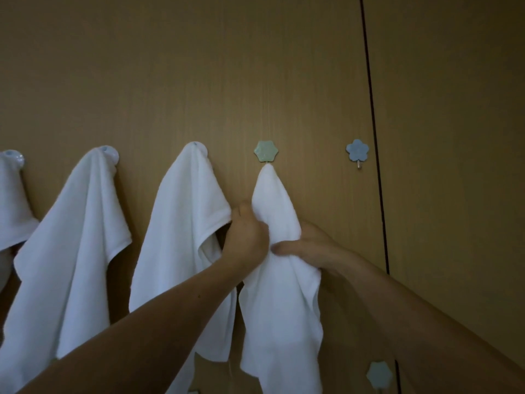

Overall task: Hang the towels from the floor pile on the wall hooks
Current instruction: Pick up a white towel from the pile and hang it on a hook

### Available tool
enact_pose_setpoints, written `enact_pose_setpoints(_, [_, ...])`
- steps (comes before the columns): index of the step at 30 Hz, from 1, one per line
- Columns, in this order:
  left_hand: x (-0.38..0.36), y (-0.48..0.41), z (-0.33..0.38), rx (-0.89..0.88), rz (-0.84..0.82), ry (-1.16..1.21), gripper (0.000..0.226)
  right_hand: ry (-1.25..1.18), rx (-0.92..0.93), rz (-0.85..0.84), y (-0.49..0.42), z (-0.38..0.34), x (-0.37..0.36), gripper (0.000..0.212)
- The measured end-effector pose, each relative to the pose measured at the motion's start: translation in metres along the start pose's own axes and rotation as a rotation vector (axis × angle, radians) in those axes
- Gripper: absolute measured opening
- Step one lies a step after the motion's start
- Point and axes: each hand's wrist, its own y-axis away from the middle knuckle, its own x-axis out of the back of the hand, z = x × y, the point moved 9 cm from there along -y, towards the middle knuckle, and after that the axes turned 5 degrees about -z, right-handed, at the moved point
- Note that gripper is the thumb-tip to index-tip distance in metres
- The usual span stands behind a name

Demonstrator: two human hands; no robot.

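White towel [281,322] hangs by one peak from green flower hook [266,151], bunched mid-length, loose folds below. Gripped at the bunch by left hand [250,237] and right hand [309,248].

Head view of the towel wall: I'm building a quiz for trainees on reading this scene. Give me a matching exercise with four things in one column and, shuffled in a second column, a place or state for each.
Things:
1. upper green flower hook
2. blue flower hook
3. left hand
4. far-left towel

States:
A. bare peg, nothing hangs on it
B. cut off by the picture's left edge
C. the rightmost towel hangs from its peg
D. grips the rightmost towel's left side

Pairs: 1-C, 2-A, 3-D, 4-B
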Motion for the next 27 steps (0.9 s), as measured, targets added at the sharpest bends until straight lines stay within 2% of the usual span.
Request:
enact_pose_setpoints(4, [0.004, 0.01, 0.022, -0.093, -0.003, -0.047, 0.054, 0.271, 0.075, 0.267, 0.006, -0.014, 0.021, 0.082])
enact_pose_setpoints(7, [0.008, 0.013, 0.034, -0.111, -0.048, -0.096, 0.063, 0.252, 0.154, 0.322, 0.01, -0.021, 0.028, 0.097])
enact_pose_setpoints(13, [0.004, 0.025, 0.038, -0.247, -0.128, -0.328, 0.059, 0.299, 0.23, 0.289, 0.025, -0.032, 0.02, 0.084])
enact_pose_setpoints(17, [0.002, 0.034, 0.032, -0.361, -0.174, -0.413, 0.059, 0.406, 0.181, 0.31, 0.044, -0.032, 0.016, 0.077])
enact_pose_setpoints(22, [0.005, 0.058, 0.017, -0.499, -0.259, -0.491, 0.059, 0.615, 0.047, 0.366, 0.093, -0.029, 0.007, 0.081])
enact_pose_setpoints(27, [0.013, 0.1, -0.007, -0.544, -0.383, -0.445, 0.06, 0.736, -0.207, 0.407, 0.158, -0.024, -0.013, 0.074])
